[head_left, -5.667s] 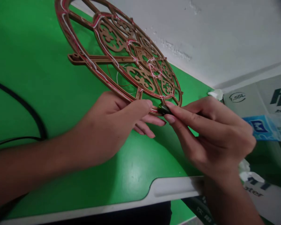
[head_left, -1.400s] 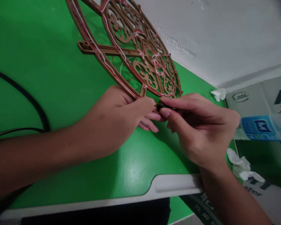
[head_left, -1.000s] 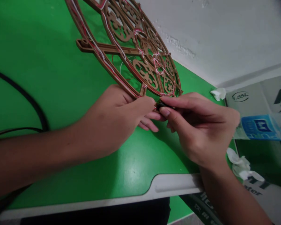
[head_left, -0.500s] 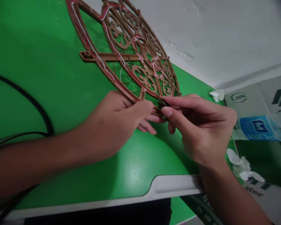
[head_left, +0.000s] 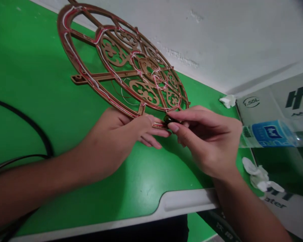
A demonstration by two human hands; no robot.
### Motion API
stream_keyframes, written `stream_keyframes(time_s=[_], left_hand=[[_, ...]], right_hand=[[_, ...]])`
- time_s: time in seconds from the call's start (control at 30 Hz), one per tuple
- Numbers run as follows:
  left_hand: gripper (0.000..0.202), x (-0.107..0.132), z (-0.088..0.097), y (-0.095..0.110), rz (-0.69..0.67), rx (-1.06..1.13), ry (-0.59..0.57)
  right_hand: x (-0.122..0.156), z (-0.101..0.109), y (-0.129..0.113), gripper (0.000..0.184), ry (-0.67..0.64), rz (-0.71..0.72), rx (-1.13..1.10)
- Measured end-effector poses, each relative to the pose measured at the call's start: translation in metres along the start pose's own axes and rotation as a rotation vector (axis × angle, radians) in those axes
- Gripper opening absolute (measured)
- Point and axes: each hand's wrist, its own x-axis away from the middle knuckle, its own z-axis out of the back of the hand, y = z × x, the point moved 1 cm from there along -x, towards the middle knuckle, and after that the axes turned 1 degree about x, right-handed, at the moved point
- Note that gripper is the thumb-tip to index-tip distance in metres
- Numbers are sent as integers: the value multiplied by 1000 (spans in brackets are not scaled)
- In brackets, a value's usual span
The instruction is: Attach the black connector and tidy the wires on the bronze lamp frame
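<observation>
Shifted lower-left: round brown scrollwork frame, red and white wires along its grooves, tilted at upper centre. Left hand grips its rim; right hand pinches a glossy dark cylinder.

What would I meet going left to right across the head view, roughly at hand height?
Cable → left hand → dark piece → right hand → bottle. The brown frame overlaps the left hand, so I leave it out.
</observation>
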Motion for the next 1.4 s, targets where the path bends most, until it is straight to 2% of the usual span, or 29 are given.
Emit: stream_keyframes(time_s=[0.27,0.5,0.83,1.4], left_hand=[[18,0,-1,1,17,7,23],[20,-2,-3,1,39,-28,15],[23,-2,-1,3,22,-31,-34],[23,0,1,0,0,-67,-81]], right_hand=[[0,-1,-2,12,-37,75,137],[1,0,-3,13,-59,91,176],[-1,-2,-3,15,-81,78,160],[3,-7,1,18,-23,52,111]])
